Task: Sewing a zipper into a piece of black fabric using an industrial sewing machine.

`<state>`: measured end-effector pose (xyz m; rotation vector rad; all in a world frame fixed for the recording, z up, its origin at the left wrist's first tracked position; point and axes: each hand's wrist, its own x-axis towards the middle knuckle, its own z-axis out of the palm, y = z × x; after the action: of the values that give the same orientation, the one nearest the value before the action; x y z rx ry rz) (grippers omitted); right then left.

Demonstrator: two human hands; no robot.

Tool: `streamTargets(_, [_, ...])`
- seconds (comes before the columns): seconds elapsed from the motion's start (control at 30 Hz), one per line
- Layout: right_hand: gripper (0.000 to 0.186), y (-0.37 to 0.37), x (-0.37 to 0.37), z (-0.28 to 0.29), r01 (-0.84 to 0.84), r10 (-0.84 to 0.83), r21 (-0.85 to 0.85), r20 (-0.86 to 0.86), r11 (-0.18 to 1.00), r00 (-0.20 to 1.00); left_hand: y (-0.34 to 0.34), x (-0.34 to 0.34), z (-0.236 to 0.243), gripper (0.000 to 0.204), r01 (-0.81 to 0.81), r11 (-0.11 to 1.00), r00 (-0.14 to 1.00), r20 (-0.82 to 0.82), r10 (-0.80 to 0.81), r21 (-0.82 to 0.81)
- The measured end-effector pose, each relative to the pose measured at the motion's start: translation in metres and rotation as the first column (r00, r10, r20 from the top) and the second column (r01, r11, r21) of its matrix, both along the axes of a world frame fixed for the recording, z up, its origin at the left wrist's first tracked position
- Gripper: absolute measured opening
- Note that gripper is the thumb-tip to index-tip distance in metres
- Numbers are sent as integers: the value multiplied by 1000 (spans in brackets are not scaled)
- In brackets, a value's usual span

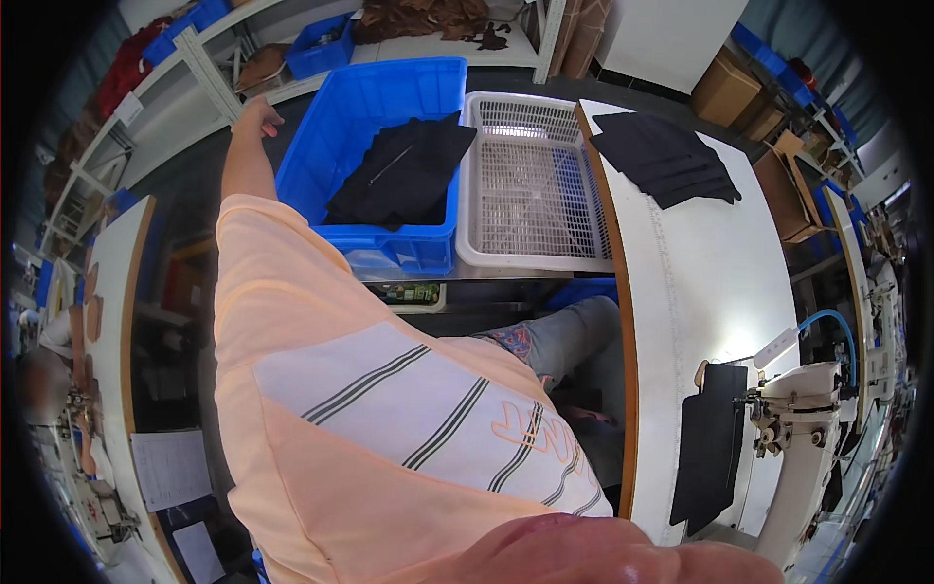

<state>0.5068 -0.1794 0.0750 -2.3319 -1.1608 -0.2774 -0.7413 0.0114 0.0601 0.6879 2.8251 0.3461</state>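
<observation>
My left arm is stretched out to the far left, and my left hand [257,118] hangs beside the left wall of a blue plastic bin [321,119]. Its fingers look loosely bent and a little apart, with nothing visible in them. Inside the bin lies a pile of black fabric pieces [399,170], the top one with a thin pale line, perhaps a zipper. My right hand is not in view. On the white table [700,263] at the right, a black flat piece [708,443] lies beside a sewing machine [803,409].
A white mesh basket [535,195] sits between the bin and the table. Several black pieces [666,158] are stacked at the table's far end. Shelves [199,73] with a small blue bin [321,49] and brown material [423,19] stand behind. Another worktable [122,292] is at the left.
</observation>
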Motion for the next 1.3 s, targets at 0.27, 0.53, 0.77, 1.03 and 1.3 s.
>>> streamTargets(0.27, [55, -186, 110, 107, 573, -549, -259, 165, 778, 820, 30, -22, -32, 29, -267, 686, 850, 501, -162, 677])
streamTargets(0.53, [41, -196, 91, 107, 792, -775, -77, 170, 605, 609, 242, 83, -35, 32, 432, 902, 902, -11, -432, 21])
streamTargets(0.77, [41, -176, 38, 121, 798, -797, 12, 74, 602, 600, 318, 222, -23, 36, 851, 401, 317, -278, -907, -338])
streamTargets(1.03, [44, -177, 43, 113, 826, -840, 155, 105, 542, 532, 158, 578, -11, 49, 690, -698, -717, -315, -622, -193])
streamTargets(1.3, [34, -193, 71, 114, 814, -821, 131, 178, 567, 543, 80, 769, -48, 50, 492, -862, -787, -358, -502, 126])
